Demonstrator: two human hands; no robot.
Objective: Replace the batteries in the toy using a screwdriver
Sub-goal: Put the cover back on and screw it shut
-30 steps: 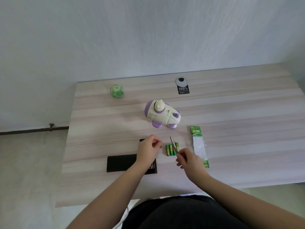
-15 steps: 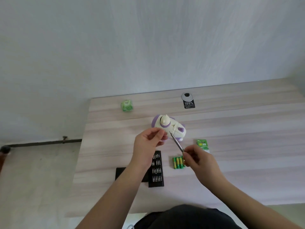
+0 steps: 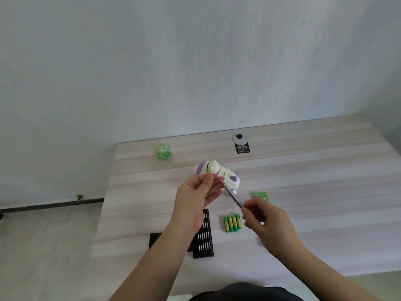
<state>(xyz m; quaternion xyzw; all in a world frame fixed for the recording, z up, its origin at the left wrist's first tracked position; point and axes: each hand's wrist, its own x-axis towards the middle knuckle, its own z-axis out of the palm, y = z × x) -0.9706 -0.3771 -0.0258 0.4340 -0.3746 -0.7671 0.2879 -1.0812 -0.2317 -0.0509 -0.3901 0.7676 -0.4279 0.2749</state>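
The screwdriver [image 3: 232, 195] is pinched in the right hand [image 3: 263, 218] while a bit, it seems, is fitted by the left hand [image 3: 196, 193] fingers, so the toy [image 3: 219, 177] just beyond them must be turned over next.

Batteries [image 3: 233, 223] and bit case [image 3: 204, 235] flank bare table [image 3: 325, 192].

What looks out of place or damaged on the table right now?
Nothing stands out. The toy stands upright and looks whole, four batteries lie in a neat row, and the bit case lies open. The right hand holds the screwdriver.
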